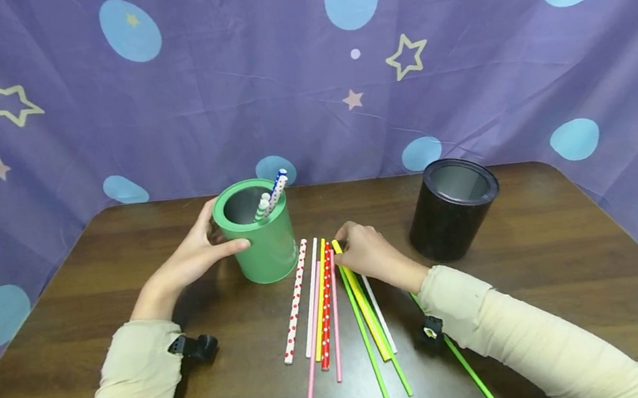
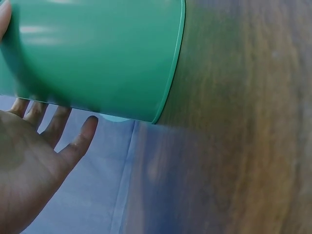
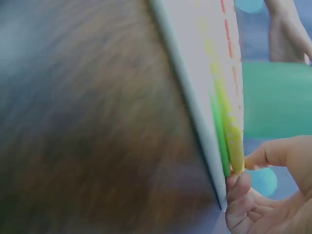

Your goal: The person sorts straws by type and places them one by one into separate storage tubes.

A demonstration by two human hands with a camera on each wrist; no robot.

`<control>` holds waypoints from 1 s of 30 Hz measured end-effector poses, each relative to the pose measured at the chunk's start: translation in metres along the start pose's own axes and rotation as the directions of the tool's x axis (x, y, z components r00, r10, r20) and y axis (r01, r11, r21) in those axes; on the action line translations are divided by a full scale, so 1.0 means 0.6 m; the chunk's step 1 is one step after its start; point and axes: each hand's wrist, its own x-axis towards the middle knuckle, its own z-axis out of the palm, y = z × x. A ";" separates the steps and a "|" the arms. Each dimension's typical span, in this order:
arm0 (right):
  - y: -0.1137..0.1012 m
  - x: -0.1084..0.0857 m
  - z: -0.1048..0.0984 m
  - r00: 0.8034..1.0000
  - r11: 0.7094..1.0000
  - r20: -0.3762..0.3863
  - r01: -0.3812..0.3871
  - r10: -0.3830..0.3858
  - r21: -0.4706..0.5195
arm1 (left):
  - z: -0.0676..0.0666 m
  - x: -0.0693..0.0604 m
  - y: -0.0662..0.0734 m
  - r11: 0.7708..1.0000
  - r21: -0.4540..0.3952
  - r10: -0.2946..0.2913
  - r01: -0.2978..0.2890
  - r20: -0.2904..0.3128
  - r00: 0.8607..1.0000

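Yellow straw, slim, straight and pale-dotted.

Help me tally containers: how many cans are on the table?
2: the green can, gripped by the left hand; the black can, farther right on the table, untouched. None seems hidden.

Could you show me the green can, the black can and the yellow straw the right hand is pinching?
Green can [image 1: 269, 254]: head view, on its outer wall.
Black can [image 1: 442, 227]: head view, on its outer wall.
Yellow straw [image 1: 361, 299]: head view, about midway along its length.
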 end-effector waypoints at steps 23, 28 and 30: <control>-0.003 -0.005 -0.074 0.999 0.816 -0.052 0.028 0.003 0.578 | -0.003 -0.005 0.000 0.999 0.033 -0.005 0.005 0.005 1.000; 0.001 -0.008 -0.090 0.996 0.790 -0.090 0.063 -0.011 0.610 | -0.001 -0.003 0.001 0.999 0.032 -0.002 0.002 0.007 1.000; -0.001 -0.008 -0.093 0.995 0.780 -0.095 0.077 -0.022 0.621 | -0.002 -0.002 0.002 0.999 0.033 -0.002 0.001 0.004 1.000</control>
